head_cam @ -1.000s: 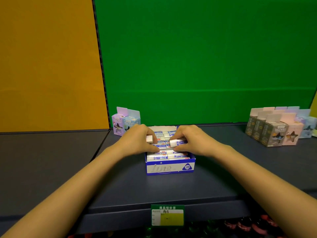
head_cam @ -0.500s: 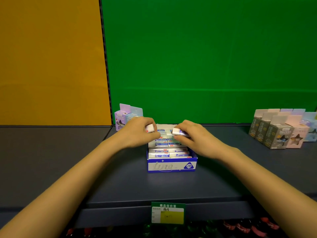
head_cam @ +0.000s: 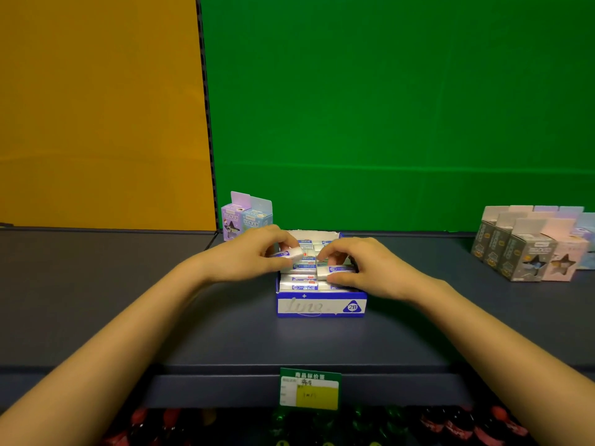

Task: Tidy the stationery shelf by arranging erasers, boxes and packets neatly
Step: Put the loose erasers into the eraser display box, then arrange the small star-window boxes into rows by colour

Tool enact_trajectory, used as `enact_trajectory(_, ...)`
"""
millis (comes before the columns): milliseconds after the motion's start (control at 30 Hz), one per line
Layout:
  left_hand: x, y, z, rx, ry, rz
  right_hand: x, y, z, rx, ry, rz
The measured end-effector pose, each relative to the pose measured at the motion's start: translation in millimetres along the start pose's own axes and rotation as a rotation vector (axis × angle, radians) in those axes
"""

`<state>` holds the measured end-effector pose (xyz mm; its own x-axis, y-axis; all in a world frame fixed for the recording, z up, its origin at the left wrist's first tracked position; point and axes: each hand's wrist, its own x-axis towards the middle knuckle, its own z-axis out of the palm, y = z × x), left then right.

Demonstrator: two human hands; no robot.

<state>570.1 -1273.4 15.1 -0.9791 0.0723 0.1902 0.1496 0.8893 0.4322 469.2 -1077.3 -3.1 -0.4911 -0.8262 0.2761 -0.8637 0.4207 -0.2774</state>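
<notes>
A blue and white eraser box [head_cam: 321, 306] marked 2B stands open on the dark shelf [head_cam: 289, 342], filled with several white erasers in rows. My left hand [head_cam: 254, 254] pinches one white eraser [head_cam: 289, 253] just above the box's left side. My right hand [head_cam: 363, 267] grips another white eraser [head_cam: 335, 270] at the box's right side, low among the rows. Both hands hide the box's side walls and part of its contents.
Two pastel packets [head_cam: 246, 215] stand behind the box at the left, against the green back panel. A group of grey and pink packets [head_cam: 531, 246] stands at the far right. A green and yellow price tag [head_cam: 310, 388] hangs on the shelf's front edge.
My right hand has come down and toward me, lowering its eraser into the box's right rows. My left hand still holds its eraser and has shifted slightly toward the middle.
</notes>
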Motion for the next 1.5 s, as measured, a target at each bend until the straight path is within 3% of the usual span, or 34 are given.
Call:
enact_trajectory(167, -1.5, 5.3, 4.9, 0.031, 0.171, 0.045, 0.2, 2.0, -0.1, -0.039, 0.03, 0.01)
enact_trajectory(400, 0.7, 14.8, 10.1, 0.052, 0.225, 0.02, -3.8, -2.7, -6.2, -0.113, 0.082, 0.03)
enact_trajectory(933, 2.5, 10.8, 17.9, 0.129, 0.097, 0.098, -8.5, 0.3, -5.2, -0.053, 0.073, 0.062)
enact_trajectory(1300, 3.5, 1.4, 20.1, 0.086, 0.123, 0.099, -6.8, -3.8, -8.1, -0.091, 0.062, 0.082)
enact_trajectory(1367, 2.7, -4.8, 17.6, 0.071, 0.173, 0.085, -2.1, -7.9, -10.4, -0.108, 0.067, 0.093)
enact_trajectory(1500, 5.6, -23.4, 2.5, 0.0, 0.503, -0.023, 20.9, -20.6, -12.1, -0.086, 0.151, 0.11)
